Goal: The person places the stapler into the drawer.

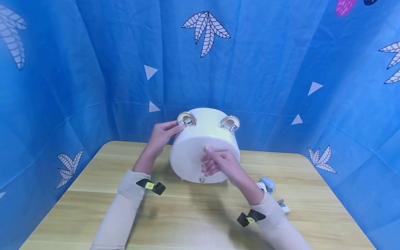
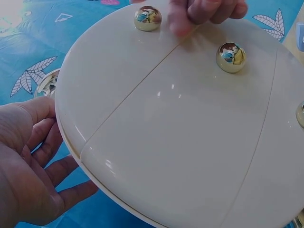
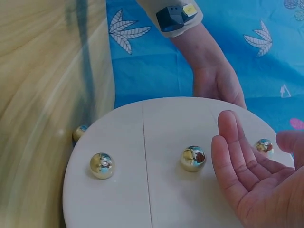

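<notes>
A white, drum-shaped box (image 1: 187, 156) with two shiny metal ear-like rings on top stands on the table. Seams (image 2: 137, 85) divide its glossy front, which carries several round gold knobs (image 3: 193, 158). My left hand (image 1: 160, 137) is at the box's upper left side, touching it beside the left metal ring (image 1: 186, 119); its fingers (image 2: 78, 191) are spread along the rim. In front of the face, my right hand (image 1: 223, 163) has its fingertips around the top knob (image 3: 264, 147). The left wrist view shows that knob largely uncovered; firm contact cannot be made out.
To the right of the box lie a small blue-and-white object (image 1: 267, 183) and a grey-and-white one (image 1: 283, 207), partly behind my right forearm. The wooden table (image 1: 175, 215) ends at a blue patterned curtain (image 1: 200, 80) behind the box and along both sides.
</notes>
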The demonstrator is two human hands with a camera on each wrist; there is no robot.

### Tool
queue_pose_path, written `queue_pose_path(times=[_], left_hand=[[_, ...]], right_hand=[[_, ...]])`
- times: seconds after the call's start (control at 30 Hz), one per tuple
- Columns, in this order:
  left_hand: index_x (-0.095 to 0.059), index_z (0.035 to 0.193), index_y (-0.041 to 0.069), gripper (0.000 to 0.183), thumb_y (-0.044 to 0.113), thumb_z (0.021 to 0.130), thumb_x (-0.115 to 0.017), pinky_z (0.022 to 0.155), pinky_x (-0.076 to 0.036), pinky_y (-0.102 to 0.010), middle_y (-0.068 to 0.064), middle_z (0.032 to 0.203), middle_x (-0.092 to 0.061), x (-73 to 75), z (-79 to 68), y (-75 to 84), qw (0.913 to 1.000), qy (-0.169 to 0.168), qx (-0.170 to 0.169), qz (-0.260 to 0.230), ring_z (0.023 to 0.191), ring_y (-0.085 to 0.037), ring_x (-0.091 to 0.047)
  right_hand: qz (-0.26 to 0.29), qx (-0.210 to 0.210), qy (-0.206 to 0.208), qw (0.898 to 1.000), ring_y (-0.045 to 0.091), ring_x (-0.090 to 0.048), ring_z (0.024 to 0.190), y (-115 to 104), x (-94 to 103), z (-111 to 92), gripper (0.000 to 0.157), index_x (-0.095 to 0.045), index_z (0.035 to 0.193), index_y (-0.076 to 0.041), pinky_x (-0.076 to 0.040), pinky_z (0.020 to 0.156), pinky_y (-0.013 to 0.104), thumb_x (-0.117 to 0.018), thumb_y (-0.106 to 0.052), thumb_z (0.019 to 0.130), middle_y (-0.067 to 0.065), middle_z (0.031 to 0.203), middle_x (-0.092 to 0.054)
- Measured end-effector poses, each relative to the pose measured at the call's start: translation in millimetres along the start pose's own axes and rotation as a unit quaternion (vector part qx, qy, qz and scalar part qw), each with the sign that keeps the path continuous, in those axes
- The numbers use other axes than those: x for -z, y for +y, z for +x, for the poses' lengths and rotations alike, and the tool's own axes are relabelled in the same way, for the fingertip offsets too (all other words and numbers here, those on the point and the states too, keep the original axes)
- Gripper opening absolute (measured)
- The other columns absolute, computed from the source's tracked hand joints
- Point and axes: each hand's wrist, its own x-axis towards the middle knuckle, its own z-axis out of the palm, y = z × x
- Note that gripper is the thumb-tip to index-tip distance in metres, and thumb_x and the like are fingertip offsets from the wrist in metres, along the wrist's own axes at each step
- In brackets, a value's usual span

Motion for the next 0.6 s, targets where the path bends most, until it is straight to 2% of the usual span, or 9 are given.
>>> queue_pose_path(times=[0.2,0.37,0.5,0.6], left_hand=[[-0.067,0.134,0.009,0.046,0.035,0.096,-0.071,0.11,-0.05,-0.05,-0.015,0.135,-0.068,0.7,-0.3,-0.1,1.0,-0.004,0.002,0.0,0.13,-0.03,-0.062],[-0.067,0.135,0.009,0.046,0.034,0.096,-0.07,0.11,-0.049,-0.05,-0.015,0.135,-0.067,0.9,-0.3,-1.2,1.0,-0.005,0.005,0.002,0.131,-0.03,-0.061],[-0.066,0.135,0.01,0.047,0.035,0.097,-0.07,0.111,-0.049,-0.051,-0.015,0.136,-0.067,0.7,-0.8,-1.2,1.0,-0.007,0.004,0.003,0.131,-0.03,-0.061],[-0.066,0.135,0.01,0.047,0.036,0.096,-0.07,0.111,-0.048,-0.051,-0.015,0.136,-0.067,0.6,-1.0,-1.2,1.0,-0.007,0.002,0.002,0.131,-0.031,-0.061]], right_hand=[[-0.009,-0.028,-0.019,0.999,0.015,-0.074,0.068,15,1.4,-10,0.059,-0.066,0.115,0.016,-0.065,0.071,0.037,-0.046,-0.038,0.109,0.017,0.083,-0.077],[0.006,-0.075,-0.013,0.997,0.015,-0.073,0.068,36,0.8,-13,0.062,-0.066,0.115,0.015,-0.064,0.075,0.043,-0.046,-0.043,0.108,0.016,0.086,-0.077],[0.045,-0.103,-0.022,0.993,0.016,-0.074,0.072,49,-0.3,-12,0.065,-0.064,0.121,0.012,-0.064,0.078,0.042,-0.045,-0.048,0.107,0.017,0.092,-0.078],[0.096,-0.112,-0.044,0.988,0.019,-0.077,0.08,56,-0.6,-9,0.067,-0.058,0.13,0.012,-0.063,0.083,0.04,-0.045,-0.049,0.107,0.023,0.107,-0.076]])
